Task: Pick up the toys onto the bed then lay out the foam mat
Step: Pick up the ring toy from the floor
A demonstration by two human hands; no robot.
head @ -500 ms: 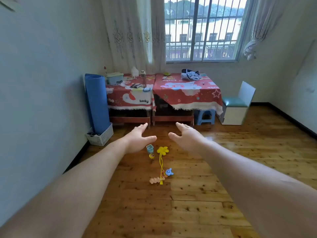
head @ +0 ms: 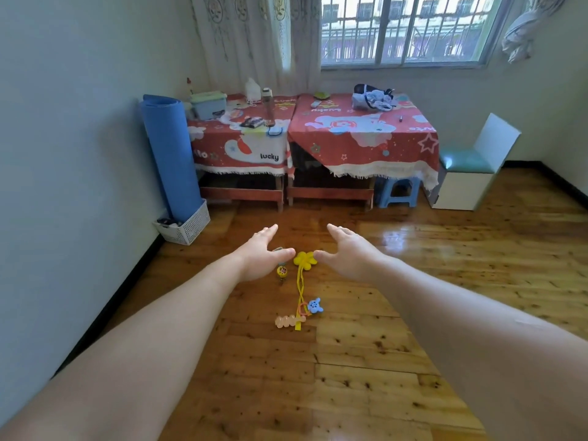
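Note:
Small toys lie on the wooden floor: a yellow flower toy [head: 305, 260] with a long yellow stem, a small round yellow toy [head: 282, 271], a blue animal-shaped toy [head: 315, 306] and a pale pink ridged toy [head: 288, 321]. A small teal cup [head: 278, 249] is mostly hidden behind my left thumb. My left hand [head: 261, 256] and my right hand [head: 348, 254] hover open, palms inward, on either side of the flower toy. Neither holds anything. A rolled blue foam mat [head: 171, 154] stands upright in a white basket [head: 186, 226] against the left wall. No bed is in view.
Two low tables with red cartoon tablecloths [head: 362, 135] stand under the window, carrying a box, bottle and bag. A blue plastic stool [head: 397, 192] and a white seat with a teal cushion [head: 467, 173] stand to the right. Wooden floor stretches right and toward me.
The view has moved closer to the toys and tilted down. Both hands sit lower, near the yellow flower toy, and my left hand now covers most of the teal cup.

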